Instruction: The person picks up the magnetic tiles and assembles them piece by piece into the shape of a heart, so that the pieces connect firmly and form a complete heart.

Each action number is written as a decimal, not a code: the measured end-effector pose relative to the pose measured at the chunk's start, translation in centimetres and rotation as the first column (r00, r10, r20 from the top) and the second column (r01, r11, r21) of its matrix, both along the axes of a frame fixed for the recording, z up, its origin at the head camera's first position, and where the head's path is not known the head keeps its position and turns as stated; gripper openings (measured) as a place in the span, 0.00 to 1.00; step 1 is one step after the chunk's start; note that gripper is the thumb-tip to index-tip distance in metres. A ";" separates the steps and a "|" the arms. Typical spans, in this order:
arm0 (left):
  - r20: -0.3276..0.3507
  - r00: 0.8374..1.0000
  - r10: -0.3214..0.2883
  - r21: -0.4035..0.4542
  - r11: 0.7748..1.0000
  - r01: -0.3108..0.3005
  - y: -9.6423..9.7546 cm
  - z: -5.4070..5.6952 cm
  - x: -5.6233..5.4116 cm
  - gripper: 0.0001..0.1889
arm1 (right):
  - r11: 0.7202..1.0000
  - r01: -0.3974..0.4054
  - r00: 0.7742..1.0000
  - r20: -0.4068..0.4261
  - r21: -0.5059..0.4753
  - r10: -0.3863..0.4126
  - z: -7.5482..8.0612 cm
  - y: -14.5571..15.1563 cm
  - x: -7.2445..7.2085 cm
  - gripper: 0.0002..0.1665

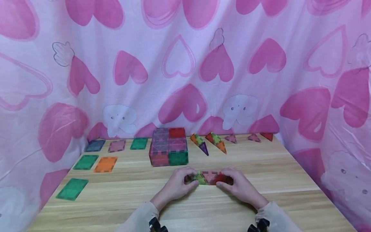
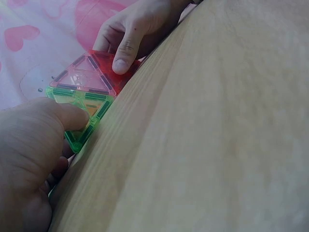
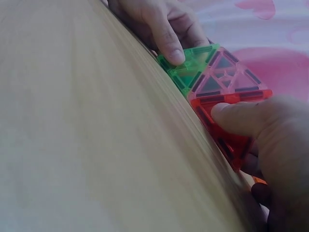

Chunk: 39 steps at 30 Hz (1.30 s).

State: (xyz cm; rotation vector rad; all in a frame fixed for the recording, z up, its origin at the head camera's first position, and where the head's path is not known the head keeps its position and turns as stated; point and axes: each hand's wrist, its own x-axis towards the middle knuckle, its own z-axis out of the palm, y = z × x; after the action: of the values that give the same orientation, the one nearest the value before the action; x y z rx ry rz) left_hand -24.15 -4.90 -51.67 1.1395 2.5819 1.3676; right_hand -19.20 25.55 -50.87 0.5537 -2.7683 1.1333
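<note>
Three translucent triangular magnetic tiles stand joined edge to edge near the table's middle, in a row. In the head view, the green triangle tile [image 1: 200,178] is at the left end, the pink triangle tile [image 3: 224,79] in the middle, and the red triangle tile [image 1: 219,178] at the right end. My left hand [image 1: 178,182] pinches the green one, its thumb on the near face. The red one is gripped by my right hand [image 1: 240,186] in the same way. Fingers behind the tiles are mostly hidden.
Behind the hands stands a box of magnetic tiles [image 1: 169,151]. Several square tiles, including an orange one [image 1: 105,164], lie at the left. Back right are two multicoloured pointed pieces [image 1: 216,141], small pink triangles [image 1: 253,138] and a red triangle [image 1: 267,136]. A heart-patterned curtain [image 1: 185,64] surrounds the table.
</note>
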 end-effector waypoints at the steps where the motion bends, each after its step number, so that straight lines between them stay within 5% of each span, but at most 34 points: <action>1: 0.006 1.000 -0.002 0.001 1.000 0.002 0.0 -0.1 0.0 0.07 | 1.000 0.001 1.000 0.014 -0.006 -0.001 -0.1 0.1 0.0 0.11; 9: 0.059 0.998 -0.033 0.027 0.999 0.032 0.6 -0.4 0.3 0.08 | 0.999 0.015 1.000 0.022 -0.031 -0.015 -0.4 3.1 0.3 0.04; 16: 0.067 0.997 -0.031 0.030 0.999 0.030 0.9 -0.4 0.3 0.07 | 0.986 0.161 0.986 -0.035 0.030 -0.160 -0.3 8.3 0.4 0.05; 20: 0.069 0.997 -0.027 0.036 0.999 0.025 0.8 -0.4 0.2 0.07 | 0.961 0.265 0.960 -0.112 0.078 -0.256 -0.5 12.3 0.6 0.10; 26: 0.064 0.998 -0.029 0.042 0.999 0.026 0.4 -0.4 0.1 0.08 | 0.895 0.432 0.890 -0.215 0.111 -0.403 -0.7 16.5 1.1 0.19; 30: 0.049 0.998 -0.034 0.045 0.998 0.032 0.2 -0.3 0.0 0.08 | 0.875 0.474 0.860 -0.260 0.093 -0.439 -0.9 17.0 0.8 0.20; 39: 0.069 0.997 -0.022 0.034 0.999 0.020 0.1 0.1 0.0 0.08 | 0.888 0.456 0.850 -0.326 0.063 -0.414 -1.1 14.8 -1.5 0.09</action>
State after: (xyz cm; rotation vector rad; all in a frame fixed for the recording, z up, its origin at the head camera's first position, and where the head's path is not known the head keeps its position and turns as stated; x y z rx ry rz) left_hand -24.20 -4.78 -51.62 1.0994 2.5022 1.4247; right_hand -20.73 40.36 -51.93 0.0784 -2.5236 0.6905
